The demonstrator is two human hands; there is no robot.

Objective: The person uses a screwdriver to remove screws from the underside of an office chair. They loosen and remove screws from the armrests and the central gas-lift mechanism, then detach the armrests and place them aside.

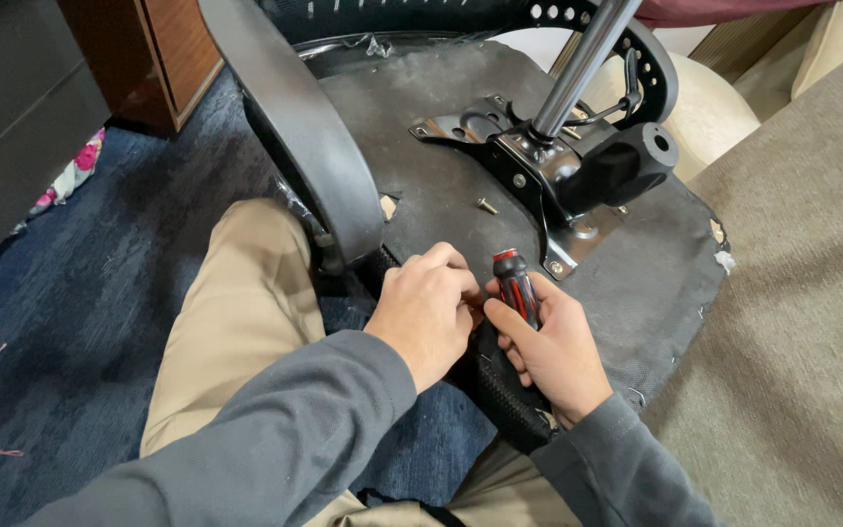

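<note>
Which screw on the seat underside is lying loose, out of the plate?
The brass screw left of the metal plate; it lies on the fabric, the others sit in plate holes.

Premises judged to be an office or a furnished room in a home; which of the two cannot be told. Dark blue carpet (70,322) is laid on the floor; a wooden cabinet (153,54) is seen at the top left; an upturned office chair (461,166) lies on the floor; beige upholstered seating (802,293) is noted at the right.

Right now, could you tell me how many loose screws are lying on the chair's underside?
1: a loose screw on the seat underside, left of the metal plate. Others may be hidden under the hands.
</note>
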